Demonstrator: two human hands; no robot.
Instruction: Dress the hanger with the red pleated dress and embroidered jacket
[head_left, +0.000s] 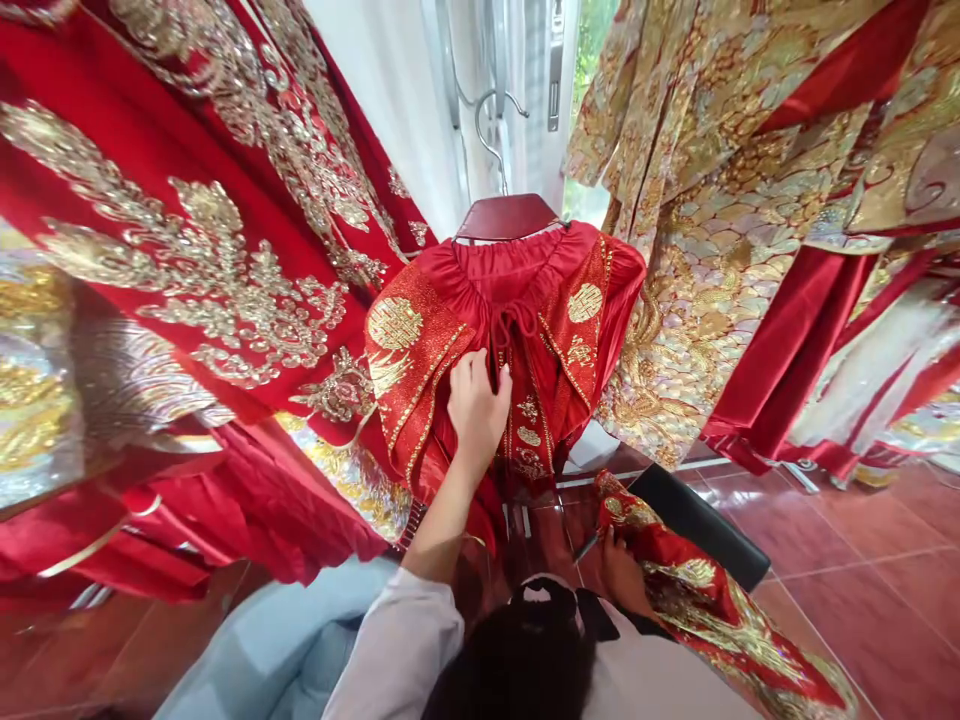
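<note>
A red garment (521, 345) hangs in front of me, with a gathered top, a drawstring bow and gold-embroidered panels. On its front, just below the bow, my left hand (478, 405) is closed on the cloth, fingers bent and thumb up. My right hand (622, 570), lower down and partly hidden, is closed at the edge of a second garment, red with gold embroidery (697, 570), which lies along my right forearm. A thin grey tip (586, 547) sticks out beside those fingers; what it belongs to is unclear.
A dark red hanger (506, 217) with a metal hook carries the garment. Red gowns with gold beading (225, 260) crowd the left; a gold patterned robe (697, 230) hangs at right. A black flat object (701, 525) lies near the red tiled floor (862, 600).
</note>
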